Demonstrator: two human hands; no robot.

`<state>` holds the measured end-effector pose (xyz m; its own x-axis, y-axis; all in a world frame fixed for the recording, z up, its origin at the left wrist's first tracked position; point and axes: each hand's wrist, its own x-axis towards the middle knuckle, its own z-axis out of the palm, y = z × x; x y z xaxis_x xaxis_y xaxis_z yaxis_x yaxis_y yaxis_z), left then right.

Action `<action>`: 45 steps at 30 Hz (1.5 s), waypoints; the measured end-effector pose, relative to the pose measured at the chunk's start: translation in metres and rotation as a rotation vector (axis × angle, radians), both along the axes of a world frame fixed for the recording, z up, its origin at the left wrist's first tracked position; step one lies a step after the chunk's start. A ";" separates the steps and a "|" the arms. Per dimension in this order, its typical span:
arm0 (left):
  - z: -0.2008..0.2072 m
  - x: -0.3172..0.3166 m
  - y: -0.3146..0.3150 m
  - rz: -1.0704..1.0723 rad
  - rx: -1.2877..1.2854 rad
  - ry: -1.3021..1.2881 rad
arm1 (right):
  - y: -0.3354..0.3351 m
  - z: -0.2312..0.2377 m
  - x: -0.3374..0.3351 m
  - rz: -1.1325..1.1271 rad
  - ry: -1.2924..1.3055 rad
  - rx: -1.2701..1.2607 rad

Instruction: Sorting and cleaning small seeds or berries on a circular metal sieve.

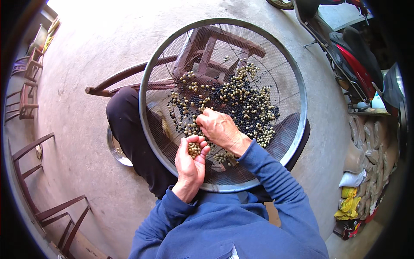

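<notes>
A large round mesh sieve (222,188) with a grey rim rests across my lap. Pale tan-green beans (252,69) and darker black beans (248,125) lie mixed over its mesh. My left hand (189,166) is cupped palm up above the sieve's near part, with a small heap of tan beans (194,149) in it. Just beyond it, my right hand (220,129) reaches down to the beans with its fingers drawn together. Its fingertips are hidden, so whatever they pinch does not show.
A wooden stool (233,41) shows under the sieve's far part. A metal bowl (115,149) sits on the floor left of my leg. Wooden chairs (32,168) line the left side. On the right are a motorbike (358,64) and stacked sacks (371,142).
</notes>
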<state>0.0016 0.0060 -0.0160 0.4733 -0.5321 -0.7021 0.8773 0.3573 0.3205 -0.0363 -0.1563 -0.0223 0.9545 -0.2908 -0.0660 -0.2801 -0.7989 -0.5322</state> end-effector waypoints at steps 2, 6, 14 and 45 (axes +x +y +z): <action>0.000 0.000 0.001 -0.001 -0.007 -0.001 | -0.001 0.001 -0.004 -0.017 -0.012 0.012; -0.002 -0.001 0.001 -0.004 -0.026 -0.002 | -0.010 0.011 -0.017 -0.109 -0.115 0.051; 0.000 -0.002 -0.002 -0.033 -0.014 -0.014 | 0.000 0.055 -0.031 -0.179 -0.171 0.380; -0.003 -0.001 0.000 -0.050 -0.035 -0.033 | -0.019 0.000 -0.003 -0.028 0.006 -0.133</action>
